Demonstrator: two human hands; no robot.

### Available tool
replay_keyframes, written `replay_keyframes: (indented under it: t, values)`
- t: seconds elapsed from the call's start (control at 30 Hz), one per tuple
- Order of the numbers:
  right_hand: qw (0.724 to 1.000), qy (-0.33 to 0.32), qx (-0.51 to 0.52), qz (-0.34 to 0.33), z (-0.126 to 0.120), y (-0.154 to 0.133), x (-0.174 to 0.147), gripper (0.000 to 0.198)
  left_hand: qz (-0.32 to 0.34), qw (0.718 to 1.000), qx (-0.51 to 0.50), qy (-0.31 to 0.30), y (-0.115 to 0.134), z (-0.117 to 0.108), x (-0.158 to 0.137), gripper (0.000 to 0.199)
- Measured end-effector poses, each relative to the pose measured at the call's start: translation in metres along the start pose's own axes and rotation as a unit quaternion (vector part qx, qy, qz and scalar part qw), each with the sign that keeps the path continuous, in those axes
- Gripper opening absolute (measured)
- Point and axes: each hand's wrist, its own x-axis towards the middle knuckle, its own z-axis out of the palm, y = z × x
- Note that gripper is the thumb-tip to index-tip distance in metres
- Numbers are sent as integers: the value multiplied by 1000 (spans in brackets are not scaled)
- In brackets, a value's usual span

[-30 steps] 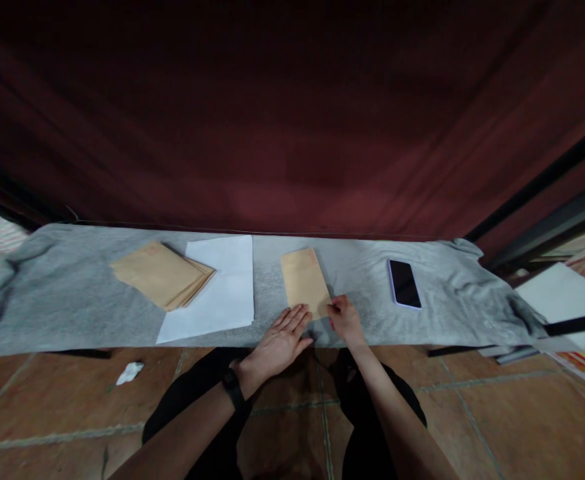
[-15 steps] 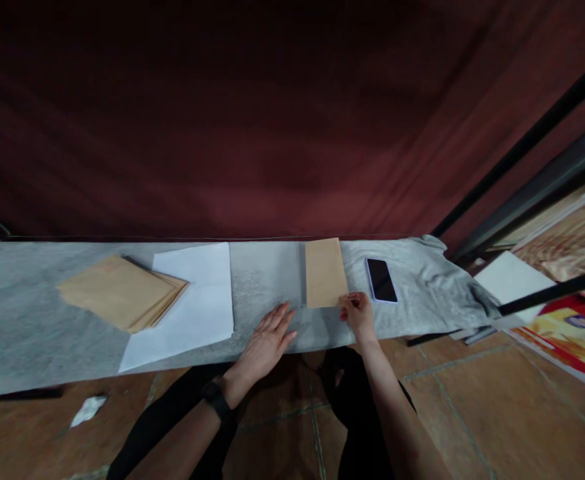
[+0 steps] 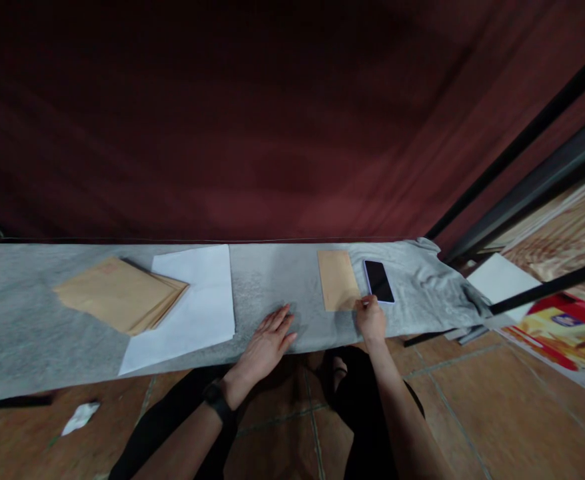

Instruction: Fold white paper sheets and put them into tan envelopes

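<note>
Right of centre, right hand [image 3: 371, 321] pinching brown envelope [image 3: 338, 280] by near corner. Lower centre, left hand [image 3: 271, 340] released, fingers spread at desk [image 3: 272, 277] edge.

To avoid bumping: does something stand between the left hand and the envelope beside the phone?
Nothing visible: between the left hand and that envelope only gray cloth shows. The right hand is at its near right corner.

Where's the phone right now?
In the head view, the phone lies right of the single brown envelope, just beyond the right hand, on the grey cloth.
</note>
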Motion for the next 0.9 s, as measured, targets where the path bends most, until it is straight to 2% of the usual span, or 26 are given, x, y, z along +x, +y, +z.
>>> replay_keyframes:
  t: [0.23, 0.33, 0.4, 0.47, 0.53, 0.6, 0.73, 0.8, 0.9]
  values:
    - [995, 4, -99, -5, 4, -8, -10, 27, -30, 997, 40, 60, -12, -8, -3, 46]
    - [986, 32, -161, -31, 4, -8, -16, 32, -88, 985, 81, 120, -25, -18, -7, 49]
    - [980, 52, -185, -57, 5, -7, -18, 32, -159, 970, 117, 142, -35, -25, -13, 54]
    - [979, 55, -172, -90, 9, -9, -20, 32, -241, 951, 147, 126, -46, -32, -21, 62]
    - [980, 45, -132, -139, 16, -15, -21, 31, -293, 938, 162, 85, -56, -36, -30, 70]
    - [977, 31, -75, -199, 26, -23, -25, 30, -300, 937, 169, 56, -63, -38, -38, 71]
    - [955, -11, 22, -295, 48, -43, -38, 27, -280, 942, 178, 55, -64, -45, -43, 47]
    - [949, -40, 43, -310, 56, -53, -44, 28, -284, 943, 161, 57, -59, -53, -42, 35]
    - [947, -76, 55, -308, 65, -65, -51, 29, -292, 947, 121, 59, -54, -68, -41, 33]
